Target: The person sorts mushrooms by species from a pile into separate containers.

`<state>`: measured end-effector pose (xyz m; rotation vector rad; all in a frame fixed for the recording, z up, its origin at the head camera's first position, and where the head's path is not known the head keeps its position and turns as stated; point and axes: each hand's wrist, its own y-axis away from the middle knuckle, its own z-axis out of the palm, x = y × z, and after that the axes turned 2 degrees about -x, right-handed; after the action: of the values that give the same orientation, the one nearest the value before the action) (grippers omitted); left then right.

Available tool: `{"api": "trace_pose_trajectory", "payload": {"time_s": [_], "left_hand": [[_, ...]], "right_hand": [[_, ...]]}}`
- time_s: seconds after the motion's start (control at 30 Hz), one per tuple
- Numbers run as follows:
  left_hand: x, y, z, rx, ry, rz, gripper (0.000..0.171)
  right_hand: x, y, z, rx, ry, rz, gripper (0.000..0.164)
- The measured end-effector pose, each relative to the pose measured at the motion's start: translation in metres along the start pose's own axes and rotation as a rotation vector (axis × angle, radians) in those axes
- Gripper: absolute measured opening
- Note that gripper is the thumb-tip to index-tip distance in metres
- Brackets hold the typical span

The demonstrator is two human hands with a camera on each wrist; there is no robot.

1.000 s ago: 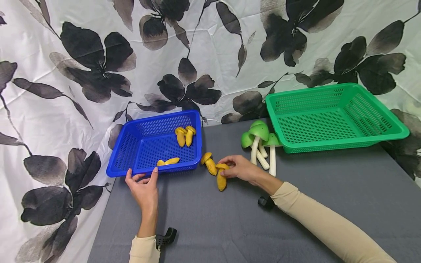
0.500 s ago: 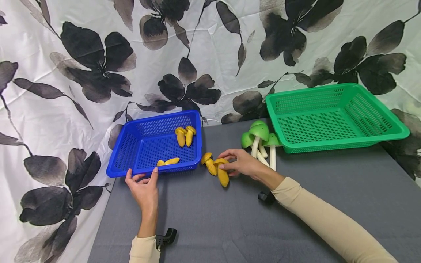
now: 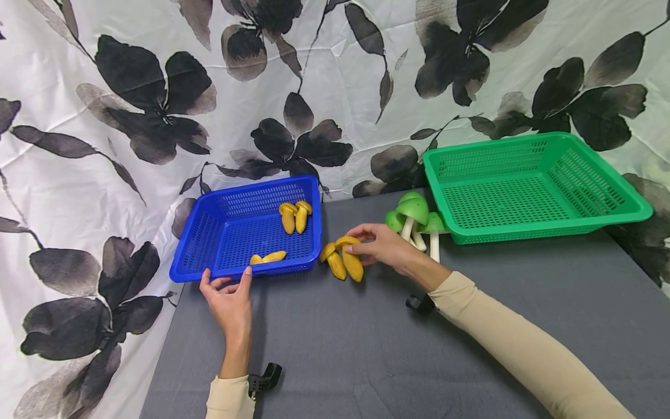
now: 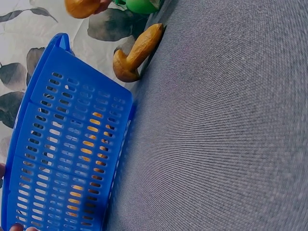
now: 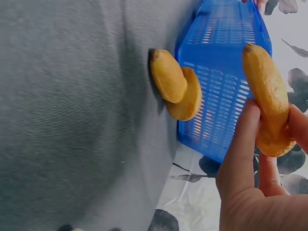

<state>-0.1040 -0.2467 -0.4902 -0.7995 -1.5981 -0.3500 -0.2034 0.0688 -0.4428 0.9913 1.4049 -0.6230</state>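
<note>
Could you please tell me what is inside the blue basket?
The blue basket holds two yellow mushrooms side by side on the right and a third mushroom by its near rim; anything low behind that rim is covered.

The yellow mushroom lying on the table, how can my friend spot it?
Find the blue basket on the gray table. Just past its right side lies the yellow mushroom, cap toward the basket. The other yellow ones sit in the basket, except one in the right hand; only this yellow one lies on the table.
</note>
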Motion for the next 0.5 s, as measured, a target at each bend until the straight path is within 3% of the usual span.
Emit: {"api": "trace_pose_trajectory", "payload": {"time_s": [0.5], "left_hand": [[0.001,-0.001,0.000,-0.002,-0.014,-0.022,0.093]], "right_hand": [[-0.038,-0.021,-0.008,0.043,-0.043,-0.006,0.045]]}}
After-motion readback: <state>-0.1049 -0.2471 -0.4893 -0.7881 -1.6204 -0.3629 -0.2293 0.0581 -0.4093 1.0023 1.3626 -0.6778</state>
